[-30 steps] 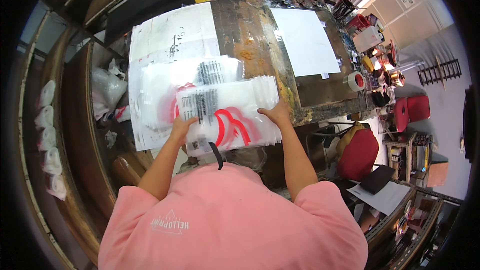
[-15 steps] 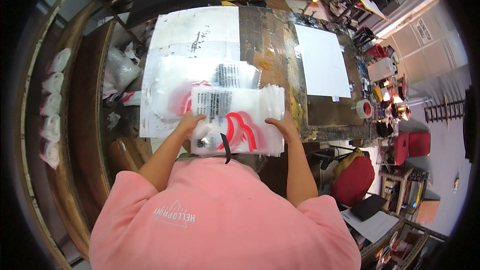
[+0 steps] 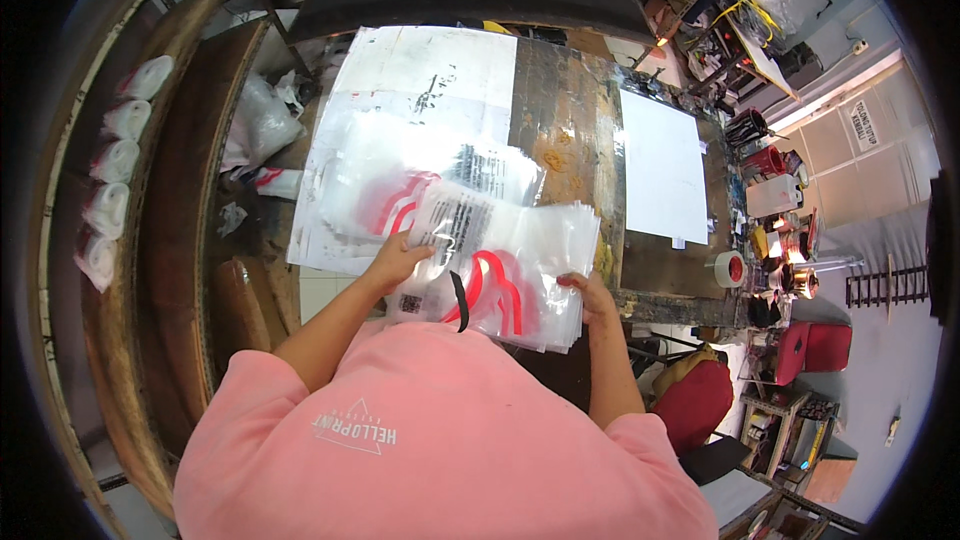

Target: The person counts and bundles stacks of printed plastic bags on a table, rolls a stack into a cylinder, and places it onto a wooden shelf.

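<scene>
Between my two hands is a stack of clear plastic bags printed with red curved bands and black text. My left hand grips the stack's left edge, thumb on top. At the right edge my right hand is closed on it, the fingers partly hidden beneath. The stack is slightly tilted, its near edge close to my body. Just beyond lies another pile of similar printed bags, resting on white sheets on the worktable; the held stack overlaps its near right part.
A white sheet lies on a dark board at the table's right. A tape roll sits near the right edge, with containers beyond. Rolled plastic bundles line the left shelf. A red chair stands at right.
The held stack has tilted, its right side swinging nearer to my body, and my right hand has come down with it. The whole view has shifted a little as my head moved.
</scene>
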